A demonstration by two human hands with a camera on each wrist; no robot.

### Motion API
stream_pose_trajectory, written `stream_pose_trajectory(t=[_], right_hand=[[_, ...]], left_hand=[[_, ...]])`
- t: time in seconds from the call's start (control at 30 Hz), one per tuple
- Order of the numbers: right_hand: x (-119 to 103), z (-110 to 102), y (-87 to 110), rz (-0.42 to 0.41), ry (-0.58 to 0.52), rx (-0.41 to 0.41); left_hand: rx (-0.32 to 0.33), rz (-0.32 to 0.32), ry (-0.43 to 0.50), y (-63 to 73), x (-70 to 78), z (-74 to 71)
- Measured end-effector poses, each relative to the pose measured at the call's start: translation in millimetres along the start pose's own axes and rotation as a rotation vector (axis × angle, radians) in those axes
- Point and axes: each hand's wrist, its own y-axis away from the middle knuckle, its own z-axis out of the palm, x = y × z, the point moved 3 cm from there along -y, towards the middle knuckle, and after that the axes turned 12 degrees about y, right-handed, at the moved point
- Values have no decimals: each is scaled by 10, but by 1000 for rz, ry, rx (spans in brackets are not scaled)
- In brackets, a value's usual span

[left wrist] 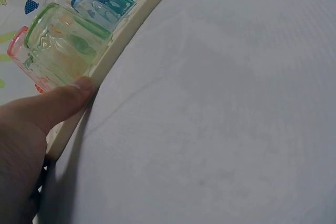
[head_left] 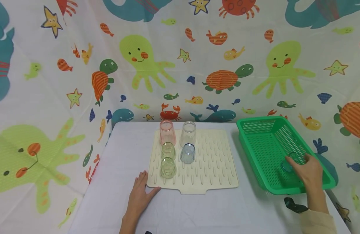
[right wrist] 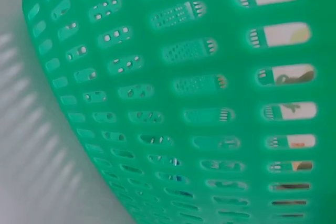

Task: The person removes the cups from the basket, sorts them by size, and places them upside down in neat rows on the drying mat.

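My left hand (head_left: 139,195) rests at the near left corner of a cream draining tray (head_left: 209,162), thumb along its front edge, fingers by its left side. Upside-down or upright I cannot tell, several glasses stand on the tray: a tall pink glass (head_left: 167,133), a tall clear glass (head_left: 188,134), a blue glass (head_left: 187,153), a green glass (head_left: 168,151) and a nearer green glass (head_left: 168,168). Inside a green basket (head_left: 253,162), my right hand (head_left: 311,170) grips a bluish glass (head_left: 286,166), partly hidden by the thumb. Only perforated basket wall (right wrist: 147,87) fills the right wrist view.
A white cloth (head_left: 226,211) covers the table. The basket stands at the right, its wall raised around my right hand. Behind and beside the table hangs a curtain (head_left: 174,42) printed with sea animals. A dark strap end (head_left: 294,205) lies near my right wrist.
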Motion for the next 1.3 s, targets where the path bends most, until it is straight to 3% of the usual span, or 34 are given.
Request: stream_pose_trajectory(t=[0.23, 0.53, 0.77, 1.3], right_hand=[[48, 12, -17, 80, 6, 21], [38, 7, -38, 94, 54, -56], [29, 25, -35, 46, 51, -72], [78, 45, -68, 71, 114, -173]], left_hand=[[-1, -6, -1, -6, -18, 19], [-7, -19, 4, -8, -10, 18], [-3, -22, 0, -11, -17, 17], [-9, -27, 5, -11, -16, 20]])
